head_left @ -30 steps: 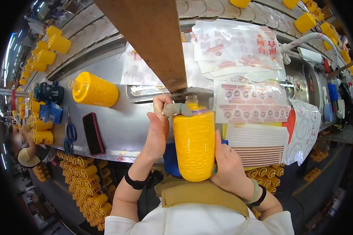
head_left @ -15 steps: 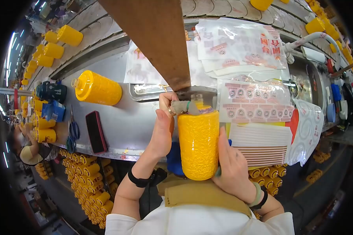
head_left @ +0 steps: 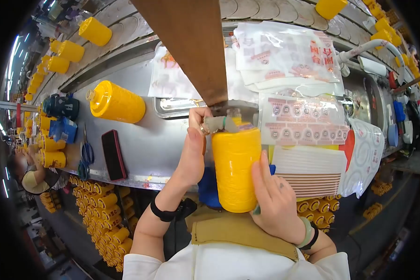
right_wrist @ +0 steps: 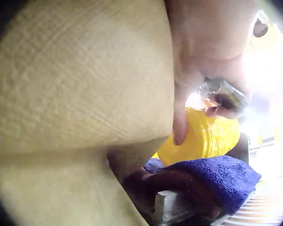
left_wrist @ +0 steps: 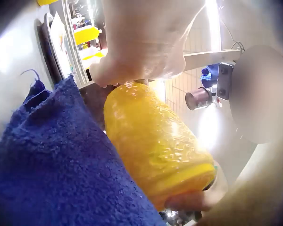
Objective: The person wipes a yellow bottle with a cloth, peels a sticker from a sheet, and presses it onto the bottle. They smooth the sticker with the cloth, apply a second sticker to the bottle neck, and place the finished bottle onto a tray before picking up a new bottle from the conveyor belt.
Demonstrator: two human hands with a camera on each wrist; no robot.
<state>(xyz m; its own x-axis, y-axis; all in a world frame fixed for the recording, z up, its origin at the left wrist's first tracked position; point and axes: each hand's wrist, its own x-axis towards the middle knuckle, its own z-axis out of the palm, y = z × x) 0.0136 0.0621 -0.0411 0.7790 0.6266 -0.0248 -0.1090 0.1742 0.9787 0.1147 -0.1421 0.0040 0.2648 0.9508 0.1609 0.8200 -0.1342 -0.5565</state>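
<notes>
A yellow textured bottle (head_left: 237,170) stands nearly upright between the hands, its clear neck (head_left: 234,114) under a dark blurred edge. My left hand (head_left: 192,154) bends its fingers at the bottle's shoulder, with a grey cover (head_left: 214,124) on a finger there. The right hand (head_left: 277,203) holds the lower right side, fingers laid up along it. In the left wrist view, the left hand (left_wrist: 141,42) is at the narrow end of the bottle (left_wrist: 155,141) and right-hand fingers (left_wrist: 191,200) are at its base. A blue towel (left_wrist: 70,155) lies beside it.
Another yellow bottle (head_left: 116,102), a phone (head_left: 113,155) and scissors (head_left: 85,154) are on the metal table at the left. Printed sheets (head_left: 284,53) spread to the right. A brown beam (head_left: 186,46) crosses above. Yellow bottles (head_left: 94,31) stand on the conveyor behind.
The right-hand fingers have shifted left onto the bottle's side. The held bottle has turned slightly, and its surface catches the light differently. Bottles on the conveyor have moved right.
</notes>
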